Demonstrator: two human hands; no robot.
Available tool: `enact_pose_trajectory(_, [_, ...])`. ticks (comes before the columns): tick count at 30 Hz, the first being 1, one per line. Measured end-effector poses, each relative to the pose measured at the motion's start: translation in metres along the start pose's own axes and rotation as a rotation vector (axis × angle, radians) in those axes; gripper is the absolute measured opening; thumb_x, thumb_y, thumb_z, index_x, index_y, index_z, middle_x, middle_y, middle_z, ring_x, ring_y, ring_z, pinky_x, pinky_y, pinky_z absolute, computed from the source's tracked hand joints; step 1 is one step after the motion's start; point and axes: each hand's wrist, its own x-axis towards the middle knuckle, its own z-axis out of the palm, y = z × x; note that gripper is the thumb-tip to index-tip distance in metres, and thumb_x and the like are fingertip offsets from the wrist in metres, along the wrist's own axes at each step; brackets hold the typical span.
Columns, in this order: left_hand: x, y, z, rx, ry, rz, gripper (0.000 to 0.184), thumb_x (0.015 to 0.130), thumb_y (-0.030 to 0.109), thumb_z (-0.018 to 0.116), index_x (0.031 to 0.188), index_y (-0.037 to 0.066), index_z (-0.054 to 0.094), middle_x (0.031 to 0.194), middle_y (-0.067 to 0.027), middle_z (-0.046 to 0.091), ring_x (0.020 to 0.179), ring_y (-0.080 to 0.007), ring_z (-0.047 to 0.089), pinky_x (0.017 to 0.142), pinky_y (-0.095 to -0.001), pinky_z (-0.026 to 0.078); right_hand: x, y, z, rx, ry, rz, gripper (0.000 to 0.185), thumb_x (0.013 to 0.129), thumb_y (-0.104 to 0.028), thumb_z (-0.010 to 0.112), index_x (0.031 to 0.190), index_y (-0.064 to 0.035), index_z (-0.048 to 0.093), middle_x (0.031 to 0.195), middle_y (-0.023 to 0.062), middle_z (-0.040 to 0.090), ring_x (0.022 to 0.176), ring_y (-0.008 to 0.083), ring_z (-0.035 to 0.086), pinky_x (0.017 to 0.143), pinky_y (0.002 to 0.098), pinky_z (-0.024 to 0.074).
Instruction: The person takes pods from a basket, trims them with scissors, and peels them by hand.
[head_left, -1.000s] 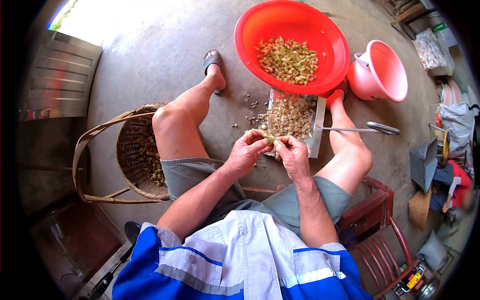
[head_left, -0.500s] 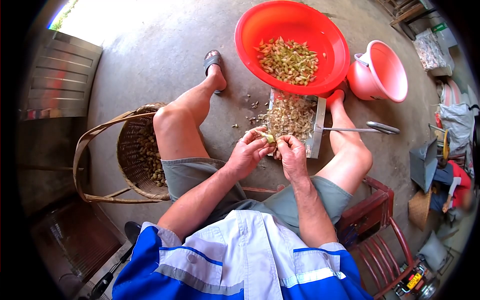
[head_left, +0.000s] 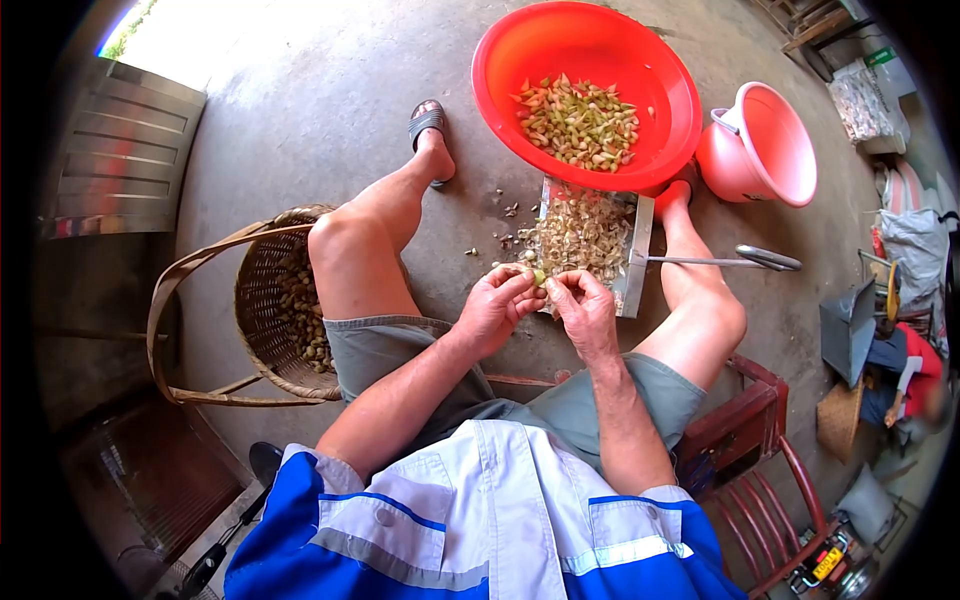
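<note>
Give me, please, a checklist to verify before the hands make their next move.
1. Small pale-green bulb-like piece gripped by bare left hand: ok.
2. Bare right hand also gripping it: cannot tell; fingers close beside it.
3. Piece fully peeled: cannot tell; small, partly covered.
4. Round red plastic basin has room: ok, bare wall around greenish pieces.
5. Grey concrete floor beside flat metal dustpan clean: not ok; small dark bits lie there.
6. Brown woven basket holds brownish pieces: ok.

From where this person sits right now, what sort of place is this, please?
Probably a home workroom or storeroom, perhaps rural: there is a bare, concrete-like floor, a woven basket of produce and, at the right edge, a jumble of bags.
</note>
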Motion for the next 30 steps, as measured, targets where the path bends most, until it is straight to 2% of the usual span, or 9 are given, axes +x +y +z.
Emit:
enact_pose_trajectory(8, [-0.001,-0.001,0.007,0.089,-0.002,0.017,0.013,0.093,0.006,0.059,0.105,0.002,0.056,0.099,-0.0096,0.063,0.087,-0.0183,0.065,0.080,-0.0314,0.056,0.000,0.004,-0.002,0.052,-0.012,0.051,0.007,0.091,-0.007,0.061,0.090,-0.0002,0.060,0.071,-0.0024,0.060,0.059,0.0025,0.052,0.051,0.0193,0.0413])
enact_pose_trajectory(14, [-0.004,0.005,0.009,-0.045,0.000,-0.049,0.012,0.092,0.003,0.056,0.105,0.002,0.056,0.099,-0.0116,0.064,0.085,-0.0225,0.067,0.081,-0.0331,0.056,0.007,0.015,-0.007,0.004,0.157,0.008,0.006,0.090,-0.006,0.061,0.092,-0.0002,0.059,0.073,-0.0019,0.059,0.063,0.0037,0.053,0.055,0.0209,0.0447])
enact_pose_trajectory(17, [-0.004,0.007,0.011,-0.071,-0.003,-0.026,0.017,0.092,0.002,0.054,0.109,0.002,0.055,0.100,-0.0116,0.064,0.087,-0.0230,0.067,0.083,-0.0347,0.056,0.017,0.017,-0.014,-0.209,0.165,-0.351,0.015,0.089,-0.002,0.057,0.103,0.0025,0.058,0.081,0.0062,0.066,0.078,0.0192,0.066,0.067,0.0285,0.0516])
enact_pose_trajectory(19, [-0.001,0.004,0.009,-0.059,-0.004,0.004,0.020,0.092,0.002,0.054,0.112,0.001,0.054,0.101,-0.0118,0.065,0.088,-0.0224,0.066,0.084,-0.0350,0.055,0.027,0.027,-0.026,-0.668,0.203,-0.574,0.018,0.088,-0.002,0.055,0.106,0.0014,0.059,0.085,0.0111,0.067,0.082,0.0280,0.067,0.071,0.0344,0.0524])
enact_pose_trajectory(21, [0.001,0.003,0.007,-0.041,-0.026,0.003,0.022,0.092,0.003,0.055,0.114,0.001,0.054,0.101,-0.0117,0.064,0.089,-0.0218,0.066,0.084,-0.0348,0.055,0.029,0.029,-0.029,-0.805,0.222,-0.528,0.020,0.087,-0.002,0.054,0.106,0.0000,0.060,0.087,0.0148,0.067,0.085,0.0341,0.067,0.074,0.0390,0.0523])
enact_pose_trajectory(23, [-0.001,0.004,0.004,-0.028,-0.055,-0.013,0.023,0.093,0.004,0.055,0.116,0.001,0.054,0.101,-0.0114,0.064,0.089,-0.0210,0.066,0.083,-0.0341,0.055,0.028,0.023,-0.026,-0.608,0.200,-0.230,0.019,0.087,-0.003,0.054,0.104,-0.0016,0.061,0.090,0.0171,0.067,0.085,0.0373,0.065,0.076,0.0423,0.0515])
enact_pose_trajectory(24, [-0.002,0.005,0.004,-0.025,-0.051,-0.017,0.024,0.092,0.004,0.056,0.116,0.000,0.053,0.100,-0.0112,0.064,0.088,-0.0212,0.066,0.082,-0.0338,0.055,0.026,0.016,-0.023,-0.625,0.238,-0.179,0.015,0.085,-0.004,0.059,0.099,-0.0022,0.062,0.089,0.0172,0.067,0.083,0.0317,0.066,0.073,0.0407,0.0517])
enact_pose_trajectory(27, [-0.002,0.005,0.006,-0.010,-0.055,-0.036,0.024,0.092,0.005,0.058,0.115,0.000,0.054,0.099,-0.0105,0.064,0.087,-0.0212,0.066,0.079,-0.0329,0.056,0.018,-0.004,-0.020,-0.597,0.243,-0.098,0.010,0.083,-0.004,0.062,0.093,-0.0018,0.063,0.087,0.0161,0.066,0.078,0.0301,0.066,0.071,0.0393,0.0516])
enact_pose_trajectory(30, [-0.002,0.004,0.005,0.028,-0.056,-0.035,0.021,0.092,0.007,0.060,0.112,0.001,0.056,0.097,-0.0093,0.064,0.087,-0.0200,0.065,0.078,-0.0313,0.055,0.017,-0.005,-0.021,-0.616,0.262,-0.378,0.007,0.082,-0.002,0.064,0.089,-0.0020,0.063,0.082,0.0123,0.064,0.073,0.0277,0.063,0.067,0.0355,0.0512])
